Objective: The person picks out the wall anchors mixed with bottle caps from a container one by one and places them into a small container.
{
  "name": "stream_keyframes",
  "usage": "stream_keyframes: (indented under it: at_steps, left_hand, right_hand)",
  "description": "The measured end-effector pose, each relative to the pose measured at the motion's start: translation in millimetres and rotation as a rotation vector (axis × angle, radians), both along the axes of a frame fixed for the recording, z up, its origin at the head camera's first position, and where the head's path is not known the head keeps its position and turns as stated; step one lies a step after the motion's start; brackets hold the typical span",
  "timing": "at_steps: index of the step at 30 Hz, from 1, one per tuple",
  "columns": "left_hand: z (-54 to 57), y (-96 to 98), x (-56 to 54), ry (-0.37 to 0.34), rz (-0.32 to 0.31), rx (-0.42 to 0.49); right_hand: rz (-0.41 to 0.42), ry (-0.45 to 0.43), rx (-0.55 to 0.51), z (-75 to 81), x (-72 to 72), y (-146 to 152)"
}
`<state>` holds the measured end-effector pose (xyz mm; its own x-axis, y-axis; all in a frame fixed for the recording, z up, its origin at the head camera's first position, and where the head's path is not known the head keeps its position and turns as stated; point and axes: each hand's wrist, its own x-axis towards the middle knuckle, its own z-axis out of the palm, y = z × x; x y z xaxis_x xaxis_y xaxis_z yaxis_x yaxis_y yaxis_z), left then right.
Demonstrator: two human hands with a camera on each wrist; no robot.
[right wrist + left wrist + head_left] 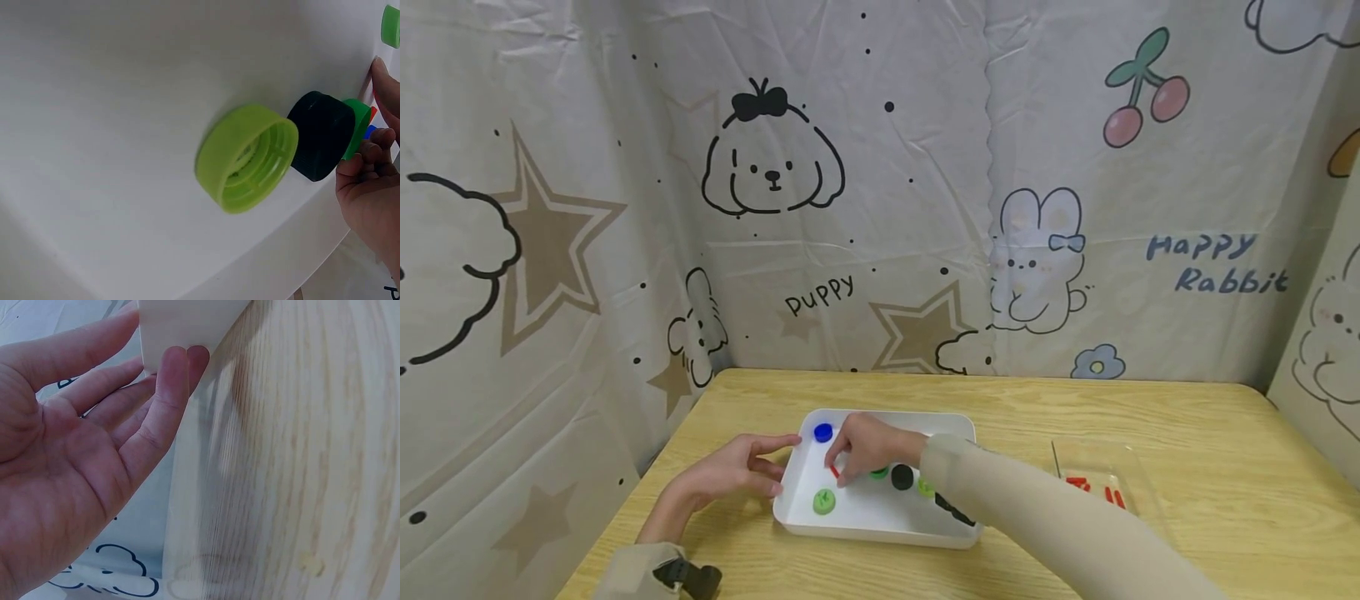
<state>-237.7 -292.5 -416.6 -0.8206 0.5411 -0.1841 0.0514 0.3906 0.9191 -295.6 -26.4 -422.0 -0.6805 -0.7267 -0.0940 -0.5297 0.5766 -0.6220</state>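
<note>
A white tray [880,529] lies on the table with several bottle caps in it. My right hand [867,442] reaches into its left half and pinches a short red stick [834,472] between thumb and index finger. Near that hand are a blue cap [823,432], a light green cap [823,502], a partly hidden darker green cap [878,473] and a black cap [902,477]. Another light green cap [247,159] shows its hollow side in the right wrist view. My left hand [733,471] touches the tray's left wall with loosely extended fingers [169,381].
To the right of the tray, a clear plastic container [1101,462] holds several red sticks [1114,497]. The wooden table [1015,400] ends at a patterned curtain [895,208] behind and to the left. My right forearm crosses over the tray's right side.
</note>
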Motion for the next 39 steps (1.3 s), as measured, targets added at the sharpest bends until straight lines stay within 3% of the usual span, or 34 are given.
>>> stream_keyframes:
  at_steps: [7,22,39]
  left_hand:
    - [0.8,-0.8,0.0,-0.002,0.002,-0.001]
    - [0.3,-1.8,0.6,-0.002,-0.002,0.007]
    - [0.6,-0.7,0.0,0.005,-0.007,-0.006]
  right_hand:
    - [0.013,0.021,-0.009,-1.0,1.4,-0.4]
    - [0.011,-0.060,-0.153,12.0,2.2,5.2]
    - [-0.014,-0.203,-0.276,24.8,23.2,21.6]
